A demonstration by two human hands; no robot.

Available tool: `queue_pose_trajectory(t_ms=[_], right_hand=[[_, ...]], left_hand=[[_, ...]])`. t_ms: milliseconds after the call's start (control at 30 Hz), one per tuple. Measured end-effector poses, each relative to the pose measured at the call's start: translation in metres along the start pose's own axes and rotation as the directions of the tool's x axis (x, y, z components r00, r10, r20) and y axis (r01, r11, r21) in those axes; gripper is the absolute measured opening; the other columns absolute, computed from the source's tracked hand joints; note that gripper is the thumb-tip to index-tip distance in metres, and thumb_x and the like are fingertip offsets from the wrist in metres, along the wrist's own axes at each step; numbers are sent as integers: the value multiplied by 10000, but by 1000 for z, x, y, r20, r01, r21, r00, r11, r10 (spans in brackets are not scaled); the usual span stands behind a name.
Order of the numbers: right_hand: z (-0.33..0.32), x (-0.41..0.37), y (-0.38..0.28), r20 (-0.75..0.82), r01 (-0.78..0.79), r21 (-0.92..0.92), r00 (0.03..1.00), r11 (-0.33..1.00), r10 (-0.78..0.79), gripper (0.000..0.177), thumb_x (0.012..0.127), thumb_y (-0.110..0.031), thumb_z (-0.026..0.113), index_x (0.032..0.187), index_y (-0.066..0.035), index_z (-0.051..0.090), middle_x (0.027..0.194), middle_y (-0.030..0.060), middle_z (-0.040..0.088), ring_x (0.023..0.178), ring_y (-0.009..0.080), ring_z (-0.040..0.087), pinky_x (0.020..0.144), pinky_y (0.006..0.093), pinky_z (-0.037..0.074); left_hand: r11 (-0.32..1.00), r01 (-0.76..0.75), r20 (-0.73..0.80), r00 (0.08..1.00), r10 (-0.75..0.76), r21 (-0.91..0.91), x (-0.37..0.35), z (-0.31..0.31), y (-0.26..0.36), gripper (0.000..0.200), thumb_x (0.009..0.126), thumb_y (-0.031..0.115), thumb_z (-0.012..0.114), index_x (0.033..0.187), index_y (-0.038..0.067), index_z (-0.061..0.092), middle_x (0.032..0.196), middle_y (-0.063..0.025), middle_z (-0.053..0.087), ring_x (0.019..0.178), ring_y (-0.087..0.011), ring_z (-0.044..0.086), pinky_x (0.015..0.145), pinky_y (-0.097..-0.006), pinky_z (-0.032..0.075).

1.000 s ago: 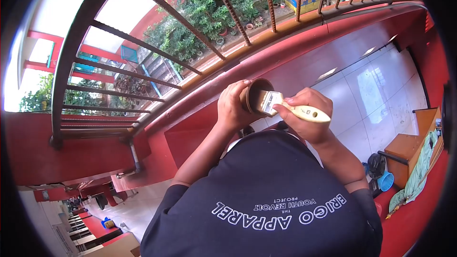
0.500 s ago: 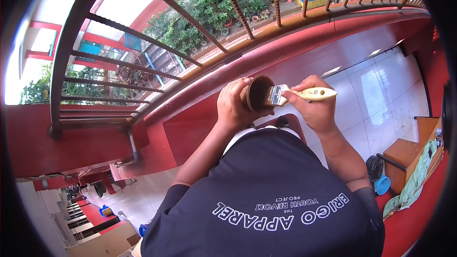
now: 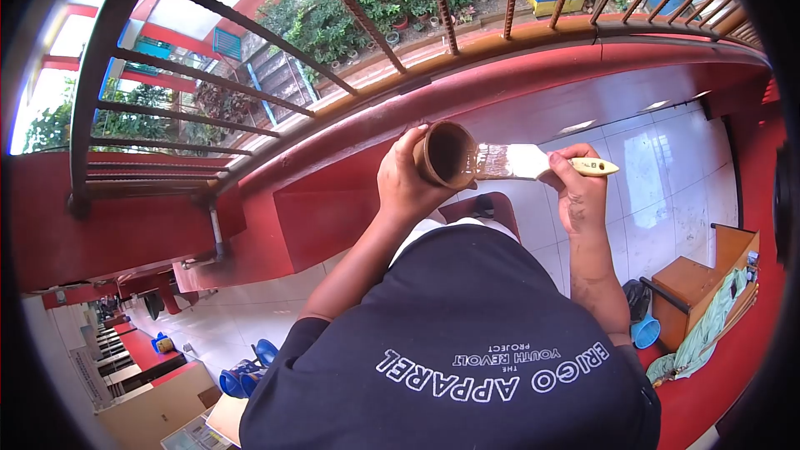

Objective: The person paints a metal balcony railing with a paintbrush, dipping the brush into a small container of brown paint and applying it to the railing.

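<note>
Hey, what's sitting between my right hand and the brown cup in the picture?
The paintbrush fills that stretch in the head view: its bristles are at the rim of the brown cup, its handle in your right hand.

barred railing, green shrubs, blue bucket

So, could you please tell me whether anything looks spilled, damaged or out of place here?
The dark marks at the base of the right hand look odd, like patchy smudges; I can't tell what they are. The brown pot and the brush show no clear damage. No spill is evident.
</note>
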State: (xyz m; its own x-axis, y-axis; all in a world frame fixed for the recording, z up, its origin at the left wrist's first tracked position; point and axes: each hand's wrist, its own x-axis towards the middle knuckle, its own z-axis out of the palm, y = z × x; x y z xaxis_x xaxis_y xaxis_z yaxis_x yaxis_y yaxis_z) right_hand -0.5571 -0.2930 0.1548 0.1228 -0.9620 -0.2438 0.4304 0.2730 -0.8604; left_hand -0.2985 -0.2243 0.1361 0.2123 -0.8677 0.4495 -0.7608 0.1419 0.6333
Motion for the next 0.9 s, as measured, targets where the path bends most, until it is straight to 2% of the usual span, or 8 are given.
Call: queue_pose_trajectory(t_ms=[100, 200, 267, 433, 533, 700, 867, 900], right_hand=[[1, 0, 6, -52, -34, 91, 998, 995, 39, 120, 900, -38, 725, 954, -67, 622, 911, 83, 690, 826, 178, 704, 759, 318, 618], [-1, 9, 17, -87, -129, 266, 984, 955, 157, 126, 904, -78, 736, 987, -95, 642, 926, 63, 702, 841, 171, 707, 776, 317, 622], [-5, 17, 29, -65, -228, 425, 957, 876, 281, 138, 903, -103, 747, 1008, -110, 659, 938, 48, 711, 850, 164, 709, 790, 315, 623], [15, 48, 59, -4, -349, 496, 915, 795, 404, 132, 885, -148, 779, 976, -115, 690, 901, 41, 731, 833, 157, 710, 810, 317, 620], [38, 68, 76, 33, -323, 523, 932, 789, 360, 138, 888, -157, 776, 984, -109, 689, 912, 49, 732, 837, 162, 710, 806, 321, 616], [74, 96, 85, -32, -234, 486, 958, 842, 285, 170, 917, -180, 749, 1041, -97, 667, 973, 78, 728, 853, 188, 710, 806, 340, 606], [52, 106, 86, -118, -176, 509, 956, 843, 270, 161, 926, -186, 741, 1037, -100, 664, 975, 71, 718, 850, 183, 699, 807, 339, 605], [43, 107, 87, -141, -166, 531, 950, 831, 279, 156, 925, -187, 744, 1027, -102, 663, 962, 59, 711, 839, 180, 693, 808, 339, 604]], left_hand=[[978, 197, 114, 975, -188, -67, 3, -8, 1, 1177, 539, 268, 1022, 1435, 128, 272, 1273, -150, 620, 1160, -274, 653, 970, -415, 544], [921, 146, 37, 989, -142, -361, 4, -5, -14, 1175, 562, 173, 1012, 1443, 128, 236, 1307, -151, 587, 1187, -261, 627, 993, -401, 529], [913, 128, -20, 989, -147, -388, -1, -8, -24, 1159, 576, 232, 1011, 1434, 141, 238, 1271, -138, 611, 1166, -254, 643, 977, -394, 540], [857, 160, -51, 976, -212, -491, -21, -30, -40, 1164, 571, 191, 1011, 1426, 113, 226, 1322, -155, 557, 1215, -258, 602, 1027, -410, 507], [871, 159, -78, 973, -219, -464, -27, -46, -45, 1185, 566, 216, 1013, 1434, 122, 212, 1345, -149, 524, 1242, -259, 578, 1046, -405, 494], [828, 250, -91, 937, -338, -502, -44, -65, -49, 1203, 559, 218, 1016, 1442, 123, 204, 1357, -139, 510, 1249, -266, 570, 1050, -409, 494], [826, 270, -128, 918, -377, -494, -61, -76, -57, 1242, 545, 223, 1019, 1470, 121, 197, 1368, -120, 493, 1245, -259, 566, 1060, -398, 496], [795, 318, -113, 895, -431, -517, -66, -77, -62, 1249, 547, 230, 1018, 1479, 118, 194, 1375, -116, 485, 1244, -259, 563, 1055, -394, 501]])
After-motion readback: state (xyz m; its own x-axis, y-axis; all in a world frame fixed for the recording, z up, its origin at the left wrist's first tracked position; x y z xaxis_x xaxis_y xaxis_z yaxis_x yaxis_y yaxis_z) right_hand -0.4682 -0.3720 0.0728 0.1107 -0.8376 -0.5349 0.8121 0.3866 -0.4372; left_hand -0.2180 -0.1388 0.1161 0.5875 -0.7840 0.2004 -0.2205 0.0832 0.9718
